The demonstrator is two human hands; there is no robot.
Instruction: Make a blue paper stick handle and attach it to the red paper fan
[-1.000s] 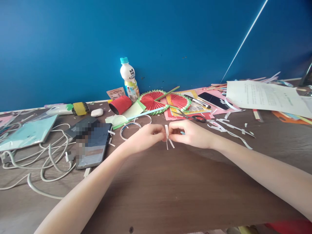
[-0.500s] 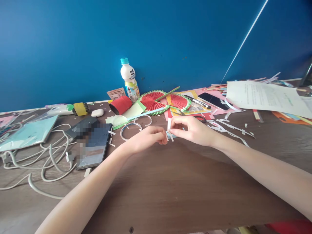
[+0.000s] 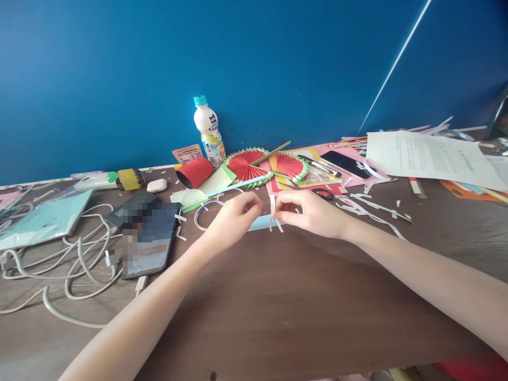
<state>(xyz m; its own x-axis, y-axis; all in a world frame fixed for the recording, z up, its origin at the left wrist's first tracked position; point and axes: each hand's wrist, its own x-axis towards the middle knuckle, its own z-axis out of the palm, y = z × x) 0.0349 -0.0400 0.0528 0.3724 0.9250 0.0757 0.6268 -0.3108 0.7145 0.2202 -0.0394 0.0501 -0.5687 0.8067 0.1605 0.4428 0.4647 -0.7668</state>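
Note:
A light blue paper strip (image 3: 260, 223) lies flat on the table between my hands. My right hand (image 3: 309, 212) is closed in a pinch at the right part of the blue strip, on a narrow white strip (image 3: 272, 205) that stands upright. Two short white tails hang over the blue strip's front edge beneath it. Just left of the white strip is my left hand (image 3: 237, 218), thumb and fingers curled together above the left end of the blue strip; whether anything small is between them is hidden. A clear ring (image 3: 199, 212) sits partly behind my left hand.
A phone (image 3: 153, 246) with small white strips on its edge lies at left, among cables (image 3: 81, 264). Behind are a bottle (image 3: 208, 132), a red tube (image 3: 194, 172) and red pleated paper fans (image 3: 248, 165). Scissors (image 3: 323, 194) and white scraps (image 3: 357, 206) lie to the right.
My left hand has drawn back to the left and up from the white strip, uncovering the blue strip. My right hand keeps its pinch in nearly the same place.

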